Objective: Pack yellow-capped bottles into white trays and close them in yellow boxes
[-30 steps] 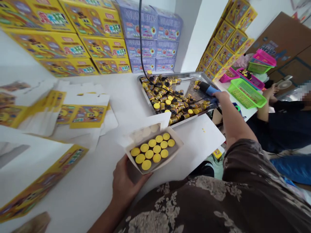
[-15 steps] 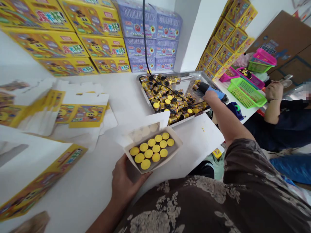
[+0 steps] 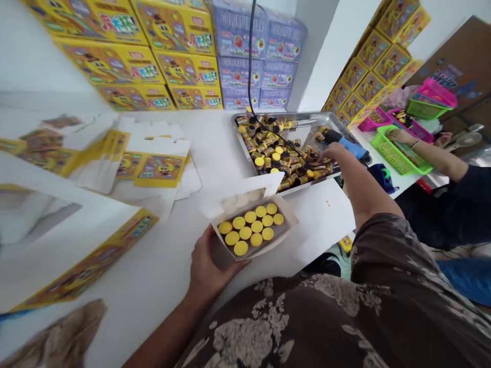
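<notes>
My left hand (image 3: 210, 263) grips the near left corner of a small open carton (image 3: 282, 237), thumb along its front side. Inside stand several small containers with round yellow lids (image 3: 245, 232), packed upright at the left and middle. A white flap stands up at the carton's back. My right hand (image 3: 334, 152) reaches over the right side of a metal tray (image 3: 245, 153) heaped with small yellow-and-black tubs (image 3: 293, 166). Its fingertips are hidden, so whether they hold a tub cannot be seen. Beside that hand lies a blue and black heat gun (image 3: 351, 145).
Flat yellow-and-white cartons (image 3: 161, 168) lie at the left. Stacked yellow boxes (image 3: 115, 61) and purple boxes (image 3: 241, 71) line the back. A black cable (image 3: 250, 61) hangs into the tray. At the right, a co-worker's hand (image 3: 401, 137) is at a green basket (image 3: 399, 158).
The view has swung left, so things sit further right. My right hand has shifted leftward over the tubs. The co-worker's hand has come down to the green basket. My left hand keeps the carton.
</notes>
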Demonstrator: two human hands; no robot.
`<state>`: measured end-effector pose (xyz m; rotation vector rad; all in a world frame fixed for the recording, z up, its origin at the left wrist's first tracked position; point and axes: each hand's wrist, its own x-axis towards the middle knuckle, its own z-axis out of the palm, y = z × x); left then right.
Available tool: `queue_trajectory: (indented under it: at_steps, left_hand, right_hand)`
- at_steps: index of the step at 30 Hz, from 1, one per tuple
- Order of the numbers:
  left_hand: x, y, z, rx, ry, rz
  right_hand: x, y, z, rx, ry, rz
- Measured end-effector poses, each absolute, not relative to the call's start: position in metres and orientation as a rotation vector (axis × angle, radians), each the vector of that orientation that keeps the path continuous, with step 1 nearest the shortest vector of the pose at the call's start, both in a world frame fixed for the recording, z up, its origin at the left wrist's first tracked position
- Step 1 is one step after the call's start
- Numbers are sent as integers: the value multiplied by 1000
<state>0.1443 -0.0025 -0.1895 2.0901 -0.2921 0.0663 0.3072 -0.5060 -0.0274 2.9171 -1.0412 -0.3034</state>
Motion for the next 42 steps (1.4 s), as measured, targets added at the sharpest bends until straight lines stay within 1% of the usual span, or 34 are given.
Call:
queue_trajectory:
  at_steps: [3, 6, 7, 9, 10, 11, 12, 13, 15, 17, 19, 23, 25, 27, 31, 32, 36, 40, 42]
  left_hand:
    - [152, -6, -183, 2040, -362, 56]
    - [159, -9, -179, 1987, -455, 59]
    - [160, -10, -179, 1976, -460, 77]
    - [161, -11, -181, 1965, -474, 98]
    - [161, -11, -182, 1966, -481, 104]
    - [160, -12, -183, 1969, -492, 104]
    - [160, -12, -184, 1972, -503, 103]
    - [160, -12, -185, 1972, -512, 99]
    - [162, -12, -187, 1960, -538, 90]
    - [163, -12, -188, 1943, -571, 90]
    - [165, -13, -189, 1929, -595, 91]
    - [168, -16, -190, 1899, -594, 73]
    - [169, -17, -192, 1889, -592, 75]
    - [170, -18, -195, 1876, -597, 85]
    - [170, -19, -201, 1847, -622, 116]
    - [169, -19, -202, 1842, -624, 124]
    - [166, -20, -203, 1841, -611, 135]
    - [163, -21, -203, 1836, -602, 154]
    - [162, -21, -203, 1838, -613, 162]
  right_hand:
    - [300, -487, -9, 2925, -1177, -167]
    - [281, -461, 8, 3006, -1090, 65]
    - [270, -450, 13, 3077, -1075, 179]
    - [239, -424, 18, 3298, -1095, 552]
    - [219, -409, 19, 3381, -1074, 685]
    - [198, -394, 18, 3450, -1019, 735]
    - [177, -379, 15, 3541, -903, 658]
    - [157, -364, 10, 3635, -783, 477]
    - [128, -339, 0, 3751, -479, -26]
    - [115, -319, -9, 3673, -195, -447]
    - [116, -302, -11, 3461, 23, -643]
    - [136, -274, -5, 2999, 280, -847]
    - [145, -264, -1, 2862, 351, -933]
    - [151, -260, 2, 2825, 405, -998]
    - [154, -265, 4, 2903, 340, -1180]
    - [154, -268, 3, 2933, 329, -1161]
    - [150, -278, -4, 2981, 387, -908]
    - [143, -275, -6, 2903, 319, -1021]
    - [140, -271, -9, 2850, 313, -987]
